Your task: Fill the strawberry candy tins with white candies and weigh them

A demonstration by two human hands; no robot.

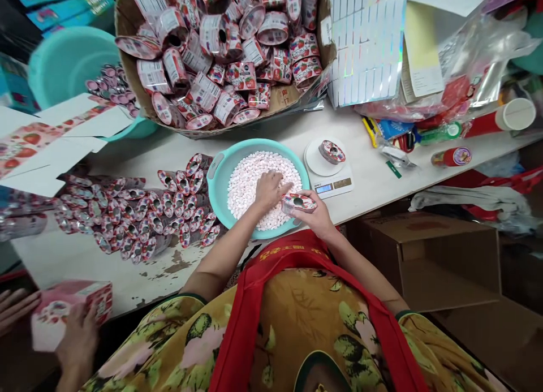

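A teal basin (220,171) full of small white and pink candies (250,180) sits at the table's near edge. My left hand (268,189) rests in the candies with its fingers curled into them. My right hand (316,214) grips a small round strawberry-print container (298,202) over the basin's near right rim. Just right of the basin, a white kitchen scale (333,180) carries another such container (331,151).
Filled containers lie stacked on their sides (139,211) left of the basin. A cardboard box (127,18) of empty containers stands behind, a second teal basin (63,58) at far left. Another person's hands (76,341) hold a pink box (68,310) at bottom left. Cardboard boxes (428,256) stand right.
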